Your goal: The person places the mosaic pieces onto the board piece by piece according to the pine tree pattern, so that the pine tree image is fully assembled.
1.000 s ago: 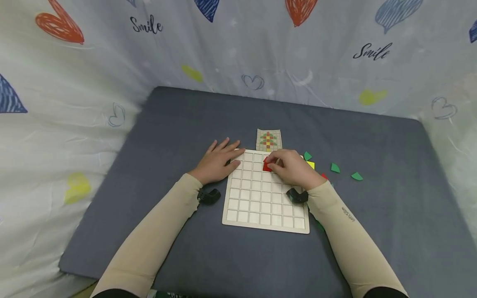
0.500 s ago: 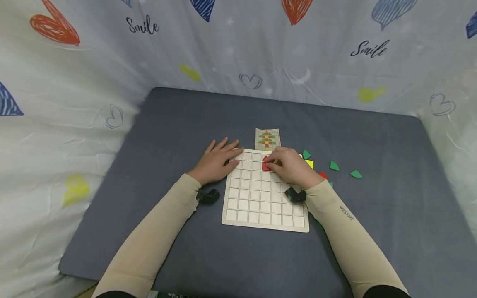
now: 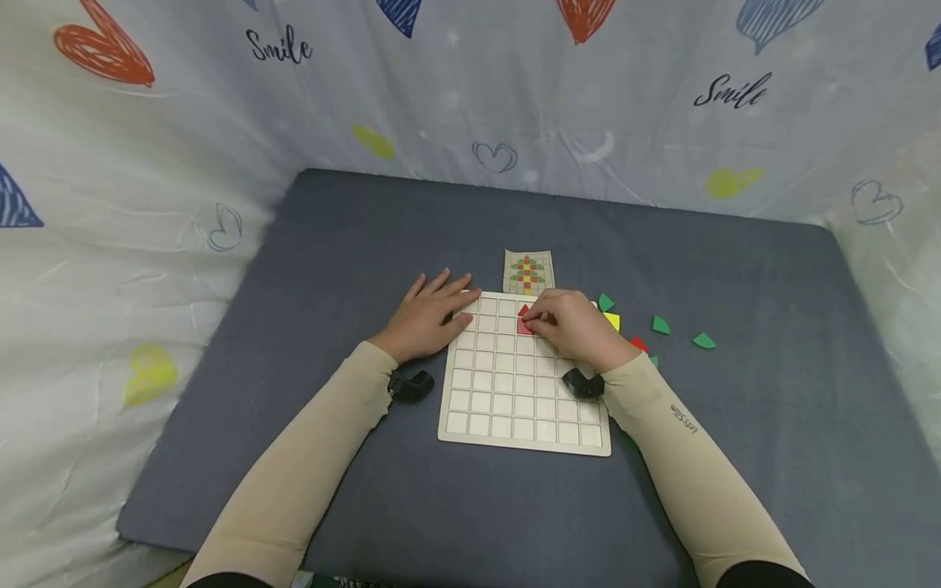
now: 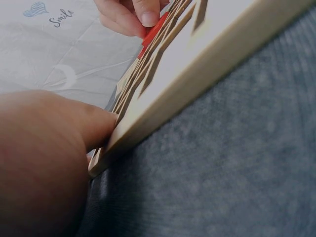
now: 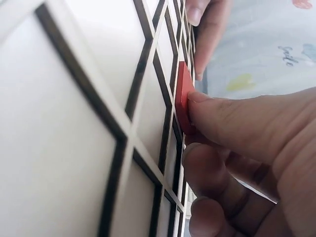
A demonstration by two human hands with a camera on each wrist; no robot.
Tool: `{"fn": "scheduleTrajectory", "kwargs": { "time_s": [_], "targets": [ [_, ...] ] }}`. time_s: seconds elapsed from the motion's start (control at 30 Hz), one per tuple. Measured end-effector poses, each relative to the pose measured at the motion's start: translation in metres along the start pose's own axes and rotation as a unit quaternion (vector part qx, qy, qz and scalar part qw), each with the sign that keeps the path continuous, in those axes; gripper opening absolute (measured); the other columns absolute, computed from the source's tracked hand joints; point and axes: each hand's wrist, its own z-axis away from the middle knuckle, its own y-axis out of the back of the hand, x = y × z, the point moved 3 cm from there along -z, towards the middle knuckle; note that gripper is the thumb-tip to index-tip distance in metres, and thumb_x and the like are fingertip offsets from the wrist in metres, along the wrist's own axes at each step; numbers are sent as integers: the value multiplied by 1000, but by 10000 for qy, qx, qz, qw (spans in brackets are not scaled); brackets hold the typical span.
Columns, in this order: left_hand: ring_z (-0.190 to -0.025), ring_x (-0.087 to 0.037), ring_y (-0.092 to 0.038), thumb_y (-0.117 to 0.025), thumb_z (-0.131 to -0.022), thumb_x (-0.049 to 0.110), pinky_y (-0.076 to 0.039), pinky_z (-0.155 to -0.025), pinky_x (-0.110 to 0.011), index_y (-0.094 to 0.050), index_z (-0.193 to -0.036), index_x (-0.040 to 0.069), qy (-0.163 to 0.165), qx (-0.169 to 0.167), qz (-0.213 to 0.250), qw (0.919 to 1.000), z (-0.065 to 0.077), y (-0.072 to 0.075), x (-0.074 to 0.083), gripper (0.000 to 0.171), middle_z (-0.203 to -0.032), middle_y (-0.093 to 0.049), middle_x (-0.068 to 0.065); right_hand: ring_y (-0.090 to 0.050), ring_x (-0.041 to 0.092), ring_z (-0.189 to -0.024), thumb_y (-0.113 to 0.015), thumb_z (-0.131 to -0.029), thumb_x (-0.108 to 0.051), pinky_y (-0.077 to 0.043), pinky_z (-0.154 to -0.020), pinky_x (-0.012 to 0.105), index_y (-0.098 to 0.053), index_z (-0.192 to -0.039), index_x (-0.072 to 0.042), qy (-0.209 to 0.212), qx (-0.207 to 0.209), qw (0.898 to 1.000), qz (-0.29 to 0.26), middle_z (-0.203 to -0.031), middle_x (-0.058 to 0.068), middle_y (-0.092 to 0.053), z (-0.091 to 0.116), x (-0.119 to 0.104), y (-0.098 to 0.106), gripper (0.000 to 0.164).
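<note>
A pale wooden grid board (image 3: pixel 514 406) lies on the dark table. My left hand (image 3: pixel 425 322) rests at its upper left edge with fingers spread. In the left wrist view, the thumb (image 4: pixel 98 126) touches the frame. My right hand (image 3: pixel 572 328) pinches a red square tile (image 3: pixel 524 327) between thumb and fingers over the second row from the top. Seen from the right wrist, that tile (image 5: pixel 183 96) stands slightly proud of the grid; whether it is fully seated I cannot tell. Just above it, a red triangular piece (image 3: pixel 524 309) lies in the top row, partly hidden by the fingers.
A small pattern card (image 3: pixel 528 273) with a coloured tree design lies behind the board. Right of the board are green pieces (image 3: pixel 661 325) with a curved side, a yellow tile (image 3: pixel 613 321) and a red piece (image 3: pixel 638 343). A printed curtain (image 3: pixel 456 90) borders the table's far edge.
The red square tile has tilted a little under my right fingertips, and slightly more of the red triangle shows. My left hand has stayed in place.
</note>
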Motion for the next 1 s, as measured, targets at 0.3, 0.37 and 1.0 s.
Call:
{"fn": "scheduleTrajectory", "kwargs": {
  "time_s": [0.3,0.37,1.0],
  "targets": [
    [-164,-27,-8,-47,-112,45,7,-132,-53,-41,-164,28,-41,9,12,10000,-3,2,2,55,-174,-24,2,-66,16,-87,-79,-95,-8,-57,-74,33,-85,-102,-9,42,-85,9999,-109,-99,2,-72,2,0,5,9],
    [-164,-27,-8,-47,-112,45,7,-132,-53,-41,-164,28,-32,-3,22,10000,-3,1,2,55,-174,-24,3,-66,17,-87,-80,-95,-8,-57,-73,33,-85,-102,-9,37,-125,9998,-139,-99,2,-72,2,0,5,10],
    [-164,-25,-8,-48,-112,44,8,-132,-50,-41,-164,28,-88,79,126,9999,2,-1,-1,55,-174,-25,3,-65,19,-85,-77,-96,-9,-56,-72,36,-83,-109,-8,-391,-189,9984,349,-106,5,-76,7,7,24,14]
  ]
}}
